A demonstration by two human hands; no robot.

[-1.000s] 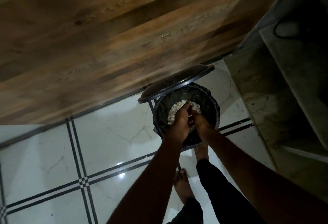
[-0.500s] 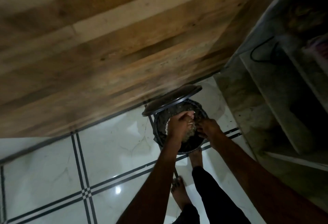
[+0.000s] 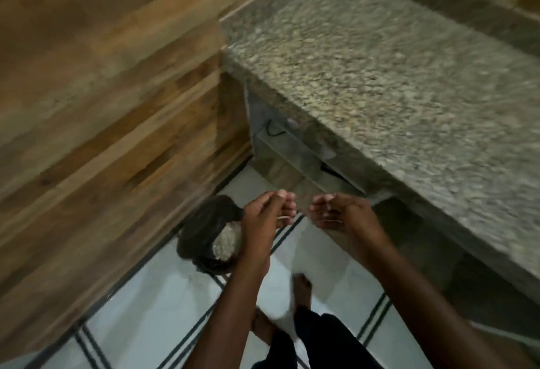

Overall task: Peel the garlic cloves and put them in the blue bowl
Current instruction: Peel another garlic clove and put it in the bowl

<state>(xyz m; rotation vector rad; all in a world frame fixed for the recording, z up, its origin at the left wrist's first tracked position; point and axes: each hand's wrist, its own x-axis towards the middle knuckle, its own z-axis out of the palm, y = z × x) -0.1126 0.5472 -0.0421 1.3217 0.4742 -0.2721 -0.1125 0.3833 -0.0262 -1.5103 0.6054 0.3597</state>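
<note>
Your view is blurred. A speckled stone counter fills the upper right, with a wood-grain wall to the left and white tiled floor below. A dark bin stands on the floor against the wall, pale peelings showing inside it, partly hidden behind your left wrist. Your left hand and right hand hang side by side above the floor, apart, fingers loosely curled, holding nothing you can make out. No garlic cloves or blue bowl show, so their direction cannot be told.
</note>
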